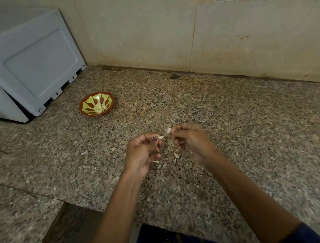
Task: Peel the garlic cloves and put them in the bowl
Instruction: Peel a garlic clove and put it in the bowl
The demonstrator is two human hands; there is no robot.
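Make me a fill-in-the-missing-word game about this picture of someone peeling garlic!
1. The left hand pinches a garlic ____.
2. The right hand pinches a thin white bit of ____.
3. The peeled garlic lies inside the ____.
4. The bowl stands on the counter next to a big ____ box.

Missing words: clove, skin, bowl, white

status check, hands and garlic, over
Left hand pinching clove. Right hand pulling skin. Bowl holds peeled cloves. Nothing blocking.
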